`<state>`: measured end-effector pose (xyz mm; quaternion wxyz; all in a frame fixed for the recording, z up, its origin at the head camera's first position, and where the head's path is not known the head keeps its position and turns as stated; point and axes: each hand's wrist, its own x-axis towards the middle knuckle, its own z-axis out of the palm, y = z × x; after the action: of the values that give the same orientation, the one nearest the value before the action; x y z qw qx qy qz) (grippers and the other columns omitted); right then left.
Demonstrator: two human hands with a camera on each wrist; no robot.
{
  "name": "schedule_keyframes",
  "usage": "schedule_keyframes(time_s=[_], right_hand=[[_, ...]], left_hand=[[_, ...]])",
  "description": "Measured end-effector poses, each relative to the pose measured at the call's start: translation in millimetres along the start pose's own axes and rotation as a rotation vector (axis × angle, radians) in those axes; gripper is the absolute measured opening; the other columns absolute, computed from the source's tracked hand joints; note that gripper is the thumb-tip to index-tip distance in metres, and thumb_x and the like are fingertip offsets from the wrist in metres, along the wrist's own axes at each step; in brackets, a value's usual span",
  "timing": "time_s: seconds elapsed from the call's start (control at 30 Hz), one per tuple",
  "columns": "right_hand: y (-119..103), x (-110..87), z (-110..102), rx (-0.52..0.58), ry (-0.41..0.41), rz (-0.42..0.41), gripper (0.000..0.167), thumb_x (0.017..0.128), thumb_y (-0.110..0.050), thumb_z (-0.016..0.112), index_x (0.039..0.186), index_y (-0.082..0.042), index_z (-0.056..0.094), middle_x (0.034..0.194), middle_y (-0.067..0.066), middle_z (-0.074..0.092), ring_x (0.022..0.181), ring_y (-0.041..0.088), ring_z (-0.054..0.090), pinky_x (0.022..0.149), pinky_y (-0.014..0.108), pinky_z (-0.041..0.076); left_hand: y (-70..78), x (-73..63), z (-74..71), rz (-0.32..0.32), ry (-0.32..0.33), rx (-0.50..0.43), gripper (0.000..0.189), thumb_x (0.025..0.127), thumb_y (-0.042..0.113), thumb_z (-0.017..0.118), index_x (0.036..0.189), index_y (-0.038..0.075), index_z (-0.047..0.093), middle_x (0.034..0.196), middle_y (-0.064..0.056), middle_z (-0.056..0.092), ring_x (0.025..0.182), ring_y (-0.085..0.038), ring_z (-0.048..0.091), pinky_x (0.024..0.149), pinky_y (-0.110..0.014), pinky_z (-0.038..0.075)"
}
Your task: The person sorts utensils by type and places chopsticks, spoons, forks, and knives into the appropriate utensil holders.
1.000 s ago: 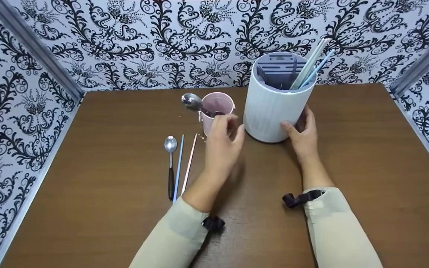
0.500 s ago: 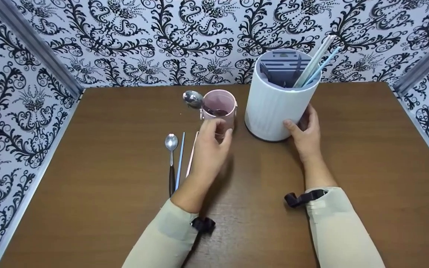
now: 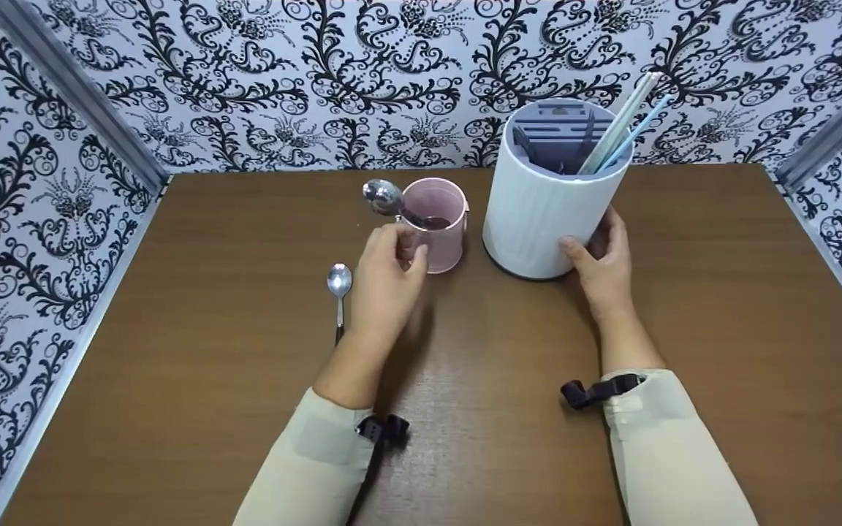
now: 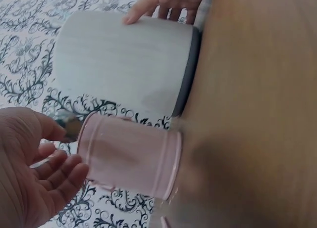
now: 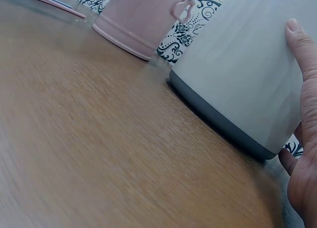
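Observation:
My left hand (image 3: pixel 384 285) is at the near left side of a small pink bucket (image 3: pixel 444 252), its fingers loosely bent and nothing between them. In the left wrist view the fingertips are right by the rim of the bucket. A shiny spoon (image 3: pixel 383 197) leans out over that rim to the left. My right hand (image 3: pixel 604 277) grips the lower right side of a white cylindrical utensil holder (image 3: pixel 534 219), thumb in front and fingers behind. Pale sticks (image 3: pixel 615 128) and a light blue stick (image 3: pixel 640 124) lean out of its grey slotted insert.
A spoon with a black handle (image 3: pixel 340 281) lies on the wooden table (image 3: pixel 172 351), its handle partly behind my left forearm. Thin pink and blue sticks (image 5: pixel 74 13) lie near the bucket, hidden in the head view. Patterned walls (image 3: pixel 260 88) enclose the back and sides.
My left hand has moved left and a little down from in front of the bucket, covering the thin sticks and leaving the bucket's front visible. My right hand keeps its grip on the holder.

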<state>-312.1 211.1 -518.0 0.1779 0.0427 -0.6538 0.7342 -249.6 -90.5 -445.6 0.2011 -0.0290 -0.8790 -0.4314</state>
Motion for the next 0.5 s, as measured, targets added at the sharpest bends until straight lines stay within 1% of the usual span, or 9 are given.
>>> schedule_keyframes(time_s=[0.1, 0.2, 0.27, 0.4, 0.5], right_hand=[[1.1, 0.4, -0.1, 0.023, 0.002, -0.011, 0.098, 0.081, -0.026, 0.09, 0.158, -0.002, 0.034, 0.156, 0.016, 0.044, 0.146, 0.027, 0.042, 0.127, 0.044, 0.029], [1.1, 0.0, -0.1, 0.023, 0.006, -0.005, 0.097, 0.082, -0.024, 0.089, 0.159, -0.002, 0.033, 0.157, 0.016, 0.043, 0.148, 0.027, 0.04, 0.128, 0.044, 0.028], [0.6, -0.5, 0.0, 0.02, 0.006, 0.005, 0.097, 0.083, -0.023, 0.088, 0.159, -0.002, 0.033, 0.158, 0.016, 0.042, 0.148, 0.027, 0.039, 0.128, 0.044, 0.028], [-0.6, -1.4, 0.2, 0.007, 0.007, 0.022, 0.097, 0.083, -0.023, 0.088, 0.159, -0.002, 0.032, 0.159, 0.016, 0.041, 0.149, 0.027, 0.039, 0.128, 0.043, 0.028], [-0.3, -1.5, 0.5, 0.008, 0.007, 0.019, 0.097, 0.083, -0.023, 0.088, 0.159, -0.002, 0.032, 0.159, 0.016, 0.041, 0.149, 0.027, 0.039, 0.128, 0.044, 0.028]], left_hand=[[-3.0, 2.5, -4.0, -0.036, -0.042, 0.037, 0.023, 0.096, 0.013, 0.071, 0.116, 0.004, 0.066, 0.104, -0.012, 0.064, 0.095, -0.026, 0.066, 0.085, -0.035, 0.056], [-6.5, 4.0, -7.0, -0.083, -0.105, 0.076, 0.029, 0.095, 0.013, 0.071, 0.122, 0.003, 0.064, 0.108, -0.015, 0.065, 0.098, -0.028, 0.067, 0.087, -0.039, 0.057], [-9.0, 4.5, -8.7, -0.114, -0.152, 0.124, 0.033, 0.095, 0.014, 0.07, 0.125, 0.003, 0.063, 0.112, -0.015, 0.065, 0.101, -0.029, 0.068, 0.09, -0.042, 0.057], [-15.4, 3.9, -11.0, -0.178, -0.266, 0.243, 0.04, 0.094, 0.017, 0.07, 0.131, 0.004, 0.061, 0.12, -0.017, 0.064, 0.108, -0.034, 0.068, 0.095, -0.048, 0.057], [-20.0, 1.9, -13.0, -0.209, -0.355, 0.321, 0.047, 0.093, 0.018, 0.07, 0.136, 0.004, 0.058, 0.125, -0.021, 0.063, 0.114, -0.04, 0.067, 0.098, -0.053, 0.056]])
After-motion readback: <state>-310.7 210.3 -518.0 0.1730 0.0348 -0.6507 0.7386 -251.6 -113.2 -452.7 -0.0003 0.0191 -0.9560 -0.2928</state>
